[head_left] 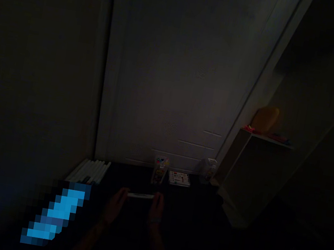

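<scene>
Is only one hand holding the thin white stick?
No, the left hand holds one end of the thin white stick and the right hand holds the other.

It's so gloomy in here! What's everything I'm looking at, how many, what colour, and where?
Tabletop: 1, black, under the hands
Back wall: 1, grey, behind the tabletop
Pen-like sticks: several, whitish, tabletop's left rear
Pixelated patch: 1, bright blue, lower left; content hidden
Pack of coloured-topped sticks: 1, mixed colours, rear centre
Printed flat box: 1, white, right of the pack
Clear container: 1, colourless, rear right
Shelf unit: 1, pale, far right
Rounded object: 1, orange-yellow, on the shelf unit
Small items: few, reddish and bluish, beside it; too dim to name
Held slim stick: 1, white, between both hands
Left hand: 1, dim, stick's left end
Right hand: 1, dim, stick's right end
</scene>
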`<state>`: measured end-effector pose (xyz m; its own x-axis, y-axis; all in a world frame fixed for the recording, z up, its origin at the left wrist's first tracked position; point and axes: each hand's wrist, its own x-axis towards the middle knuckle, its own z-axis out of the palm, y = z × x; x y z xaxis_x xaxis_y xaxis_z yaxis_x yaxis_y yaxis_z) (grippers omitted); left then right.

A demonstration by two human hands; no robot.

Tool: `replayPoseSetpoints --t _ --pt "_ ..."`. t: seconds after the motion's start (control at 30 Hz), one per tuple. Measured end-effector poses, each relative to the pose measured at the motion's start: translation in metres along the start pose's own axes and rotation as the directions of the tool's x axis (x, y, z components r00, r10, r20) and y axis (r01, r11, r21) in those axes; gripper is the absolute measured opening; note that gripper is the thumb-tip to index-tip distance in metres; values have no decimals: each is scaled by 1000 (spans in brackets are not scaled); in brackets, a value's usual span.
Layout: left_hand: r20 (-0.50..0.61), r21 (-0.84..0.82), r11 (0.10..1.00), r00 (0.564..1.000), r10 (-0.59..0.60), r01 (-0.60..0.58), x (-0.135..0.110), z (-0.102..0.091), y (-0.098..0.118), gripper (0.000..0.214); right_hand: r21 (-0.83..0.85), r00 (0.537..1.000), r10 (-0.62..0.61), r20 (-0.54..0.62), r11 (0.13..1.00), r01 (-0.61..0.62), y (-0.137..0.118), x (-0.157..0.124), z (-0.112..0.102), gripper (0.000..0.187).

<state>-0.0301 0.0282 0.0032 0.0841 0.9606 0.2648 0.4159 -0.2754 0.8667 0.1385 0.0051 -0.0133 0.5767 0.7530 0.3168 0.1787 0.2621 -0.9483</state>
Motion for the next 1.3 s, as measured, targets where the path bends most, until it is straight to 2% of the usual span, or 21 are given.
replayPoseSetpoints --t 0.1,0.2,0.27,0.4,0.53,0.67,0.8,0.97,1.03,1.17,1.3 --pt "37 -9 999 998 -52 53 2 4 -11 45 -2 999 20 -29 1000 -20 -1 -1 3 32" --pt "10 7 989 989 -149 149 5 7 -23 52 39 999 37 -26 999 -36 6 5 4 32" --pt "7 -4 986 986 -167 167 9 7 -27 53 66 998 67 -11 996 -66 16 12 5 33" --pt "-2 -11 983 983 -182 182 24 6 -20 44 61 978 147 145 986 -157 30 33 2 35" --pt "21 10 994 994 -109 109 43 12 -4 43 -39 979 15 202 999 -7 26 56 -10 30" --pt "28 46 997 998 -60 58 55 19 -4 43 -97 968 -46 245 993 71 18 68 -12 28" --pt "27 51 998 999 -47 46 53 18 -11 42 -84 967 -54 249 993 78 15 67 -6 29" --pt "90 116 991 993 -82 71 48 18 -10 40 -70 987 -22 156 997 34 14 66 -7 31" --pt "74 120 988 992 -105 95 48 19 -8 41 -117 990 -13 138 993 29 14 66 -8 31" --pt "2 81 993 997 -82 82 51 20 -4 43 -211 985 -49 166 974 84 15 63 -9 28" --pt "28 113 992 998 -56 53 50 20 -2 39 -234 980 -62 188 966 106 13 63 -10 27"
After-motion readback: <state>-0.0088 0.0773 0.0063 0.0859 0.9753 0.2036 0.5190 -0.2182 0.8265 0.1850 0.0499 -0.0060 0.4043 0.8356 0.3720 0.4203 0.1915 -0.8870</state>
